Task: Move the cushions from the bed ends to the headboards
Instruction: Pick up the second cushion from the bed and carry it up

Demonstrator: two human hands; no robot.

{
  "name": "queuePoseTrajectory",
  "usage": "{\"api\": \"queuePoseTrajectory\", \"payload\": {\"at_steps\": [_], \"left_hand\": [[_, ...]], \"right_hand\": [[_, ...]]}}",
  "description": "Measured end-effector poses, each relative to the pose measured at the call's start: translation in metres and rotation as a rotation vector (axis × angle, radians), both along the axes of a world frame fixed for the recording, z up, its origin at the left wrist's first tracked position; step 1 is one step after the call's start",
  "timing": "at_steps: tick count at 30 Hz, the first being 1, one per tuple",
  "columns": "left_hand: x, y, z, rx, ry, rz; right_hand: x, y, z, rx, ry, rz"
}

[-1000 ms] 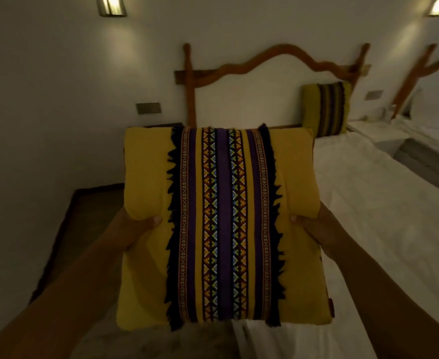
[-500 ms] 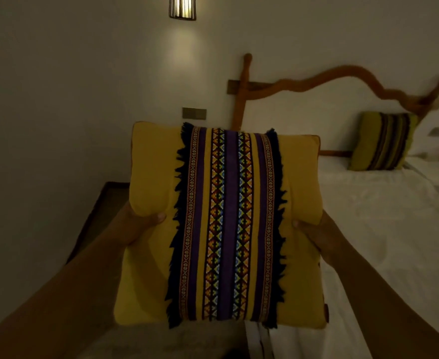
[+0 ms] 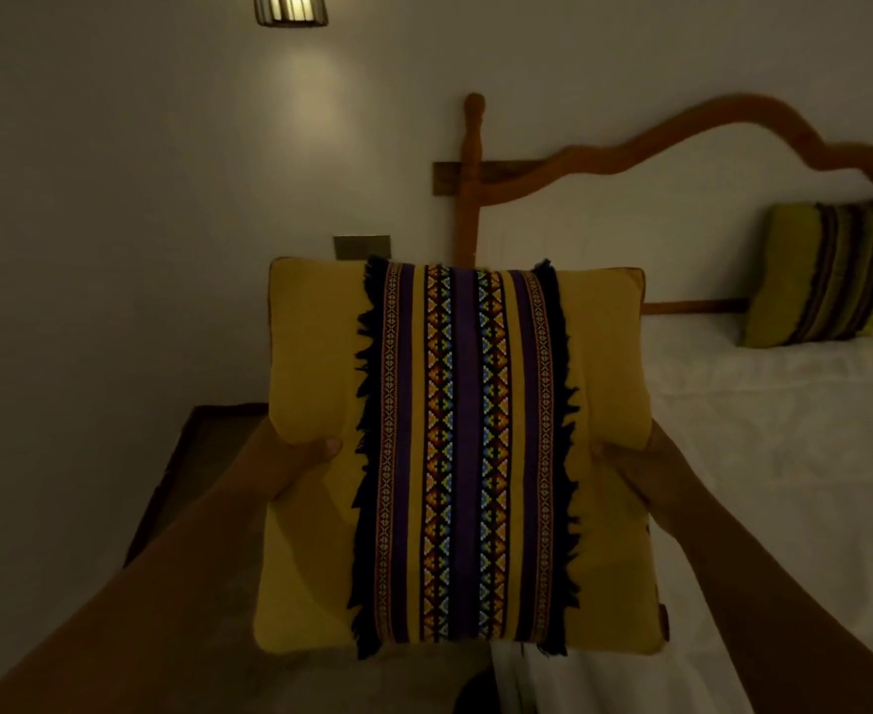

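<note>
We hold the yellow cushion (image 3: 457, 456) up between our left hand (image 3: 290, 463) and right hand (image 3: 640, 468). Both hands squeeze its sides, thumbs on the front.

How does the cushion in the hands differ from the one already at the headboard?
The held cushion is off the bed, gripped at both side edges by the left hand and right hand; the far cushion rests on the bed, leaning at the headboard. The held one fills the view and is brighter yellow; the far one looks small, dim and greenish. Both share a dark fringed stripe band.
</note>
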State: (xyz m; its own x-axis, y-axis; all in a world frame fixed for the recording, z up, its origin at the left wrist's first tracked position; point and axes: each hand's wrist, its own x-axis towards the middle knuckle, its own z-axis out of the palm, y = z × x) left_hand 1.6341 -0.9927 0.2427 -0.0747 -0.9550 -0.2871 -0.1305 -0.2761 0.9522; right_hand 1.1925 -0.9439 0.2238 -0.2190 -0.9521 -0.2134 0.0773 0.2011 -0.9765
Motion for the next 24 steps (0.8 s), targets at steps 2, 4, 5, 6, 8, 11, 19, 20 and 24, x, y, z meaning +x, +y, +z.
{"api": "queuePoseTrajectory", "payload": {"at_steps": [2, 4, 5, 6, 8, 11, 19, 20, 24], "left_hand": [[-0.023, -0.037, 0.002, -0.006, -0.041, -0.019], [-0.047, -0.071, 0.0, -0.005, -0.048, -0.038], [-0.057, -0.087, -0.003, 0.005, -0.052, -0.04], [-0.067, -0.102, -0.006, 0.017, -0.055, -0.035], [-0.086, -0.127, -0.009, 0.021, -0.06, -0.037], [-0.113, -0.163, -0.011, 0.024, -0.047, -0.064], [-0.191, -0.275, -0.051, 0.076, 0.097, -0.113], [-0.204, -0.295, -0.06, 0.09, 0.095, -0.12], [-0.261, -0.376, -0.088, 0.124, 0.086, -0.158]], "right_hand": [[-0.019, -0.031, 0.001, 0.005, 0.005, 0.001], [-0.039, -0.061, 0.003, -0.005, 0.007, 0.017], [-0.049, -0.075, 0.004, 0.0, 0.02, 0.019], [-0.059, -0.088, 0.004, 0.009, 0.043, 0.017], [-0.077, -0.113, 0.001, 0.022, 0.1, -0.005], [-0.103, -0.148, -0.005, 0.064, 0.153, -0.047], [-0.163, -0.233, -0.026, 0.108, 0.178, -0.107], [-0.171, -0.248, -0.031, 0.123, 0.185, -0.123], [-0.21, -0.318, -0.057, 0.227, 0.218, -0.22]]}}
